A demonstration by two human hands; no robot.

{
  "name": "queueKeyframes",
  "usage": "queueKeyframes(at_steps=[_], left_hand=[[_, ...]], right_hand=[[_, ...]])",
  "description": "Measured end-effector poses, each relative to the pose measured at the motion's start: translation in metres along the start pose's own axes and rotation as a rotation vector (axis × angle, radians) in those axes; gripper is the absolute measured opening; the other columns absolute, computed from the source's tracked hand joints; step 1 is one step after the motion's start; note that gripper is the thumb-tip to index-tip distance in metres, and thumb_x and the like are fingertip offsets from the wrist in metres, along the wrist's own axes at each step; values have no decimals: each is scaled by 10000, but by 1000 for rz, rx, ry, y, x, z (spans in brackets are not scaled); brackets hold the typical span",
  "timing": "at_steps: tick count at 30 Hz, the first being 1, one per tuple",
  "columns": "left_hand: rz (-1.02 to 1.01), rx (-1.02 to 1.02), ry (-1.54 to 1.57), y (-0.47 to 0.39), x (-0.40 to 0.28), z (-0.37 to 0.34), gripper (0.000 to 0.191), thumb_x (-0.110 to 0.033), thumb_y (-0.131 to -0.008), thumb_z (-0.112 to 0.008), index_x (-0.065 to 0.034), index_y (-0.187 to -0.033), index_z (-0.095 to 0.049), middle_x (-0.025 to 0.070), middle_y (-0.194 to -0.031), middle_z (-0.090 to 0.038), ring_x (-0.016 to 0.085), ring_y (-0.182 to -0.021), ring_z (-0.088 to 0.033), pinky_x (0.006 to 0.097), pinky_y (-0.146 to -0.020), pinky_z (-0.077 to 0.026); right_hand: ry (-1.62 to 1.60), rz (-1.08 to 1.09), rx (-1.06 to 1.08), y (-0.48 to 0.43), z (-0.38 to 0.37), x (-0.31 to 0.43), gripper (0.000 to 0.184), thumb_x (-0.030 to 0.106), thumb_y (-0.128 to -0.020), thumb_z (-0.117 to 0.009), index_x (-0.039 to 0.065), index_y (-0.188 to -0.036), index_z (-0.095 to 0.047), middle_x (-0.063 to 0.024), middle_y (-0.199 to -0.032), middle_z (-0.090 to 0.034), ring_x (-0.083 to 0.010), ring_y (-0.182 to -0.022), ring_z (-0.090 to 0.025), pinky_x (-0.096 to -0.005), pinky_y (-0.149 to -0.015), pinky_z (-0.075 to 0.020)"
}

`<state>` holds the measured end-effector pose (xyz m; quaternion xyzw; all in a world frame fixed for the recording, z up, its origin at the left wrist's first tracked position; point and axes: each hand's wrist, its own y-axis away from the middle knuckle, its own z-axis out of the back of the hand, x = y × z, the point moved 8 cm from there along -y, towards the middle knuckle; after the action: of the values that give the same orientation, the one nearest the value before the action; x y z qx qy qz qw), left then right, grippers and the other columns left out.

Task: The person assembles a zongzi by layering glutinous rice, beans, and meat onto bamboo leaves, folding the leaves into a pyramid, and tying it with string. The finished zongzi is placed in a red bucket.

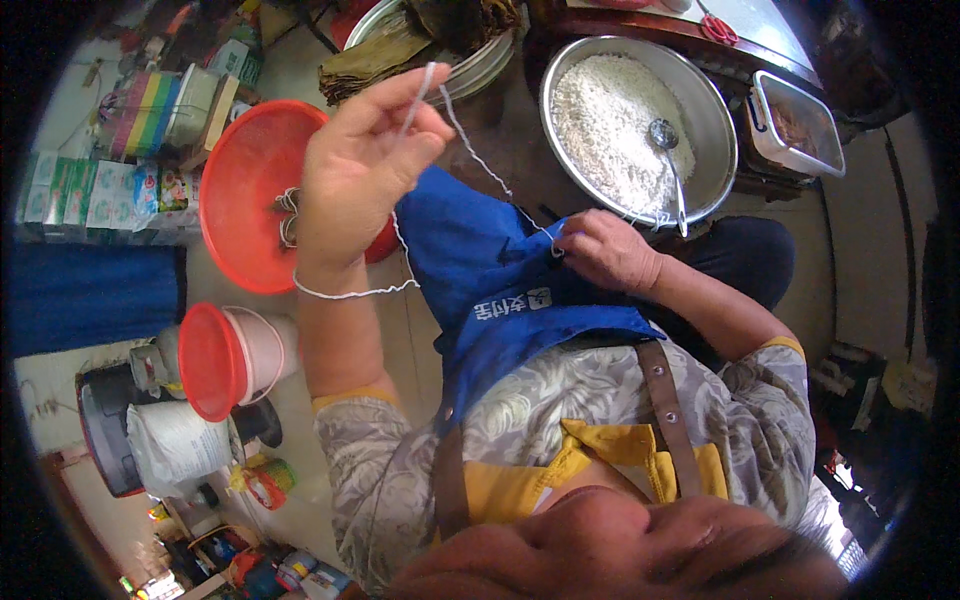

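Note:
My left hand (367, 150) is raised at the upper left of centre, its fingers curled, with white string (480, 157) over the index finger. From there the string slants down to my right hand (611, 251), which is closed on it above the blue apron (480, 247). Another length passes by my left wrist and hangs in a loose loop. Behind the left hand, a red plastic basin (247, 180) holds string-tied items, partly hidden. A steel basin (720, 172) of white rice (607, 127), with a metal spoon (664, 135) in it, stands beyond my right hand.
Long dried leaves (375, 64) lie on a metal bowl (487, 71) at the top. A clear plastic container (806, 124) of brownish food stands at the right. Red-handled scissors (718, 30) lie on the table (772, 37). Buckets, including a red one (214, 360), stand at the left.

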<state>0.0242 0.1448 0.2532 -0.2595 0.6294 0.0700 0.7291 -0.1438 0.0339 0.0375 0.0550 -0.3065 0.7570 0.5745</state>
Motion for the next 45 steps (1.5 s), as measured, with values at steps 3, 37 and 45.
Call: queueKeyframes(at_steps=[3,37,45], left_hand=[[-1,74,-9,2,3,-19,463,10,-882,-664,33,-1327,-535,46,-1006,-628,67,-878,-561,191,-759,-458],[108,339,33,-48,-11,-27,347,-225,-970,-597,44,-1190,-607,149,-1035,-694,223,-958,-683,331,-861,-544],[580,465,97,61,84,53,1181,-403,-664,-884,-58,-1543,-175,174,-1460,-414,270,-1197,-554,327,-840,-549]], right_hand=[[102,-289,104,27,-26,-41,415,248,-860,-641,119,-1248,-569,-146,-1189,-569,-350,-1107,-563,-427,-949,-472],[-667,241,360,-148,-39,112,541,306,-885,-700,89,-1342,-506,-173,-1297,-563,-281,-1247,-533,-445,-1110,-370],[-772,-313,101,-141,32,10,183,195,-969,-610,26,-963,-680,-72,-783,-663,-95,-742,-595,-307,-658,-496]])
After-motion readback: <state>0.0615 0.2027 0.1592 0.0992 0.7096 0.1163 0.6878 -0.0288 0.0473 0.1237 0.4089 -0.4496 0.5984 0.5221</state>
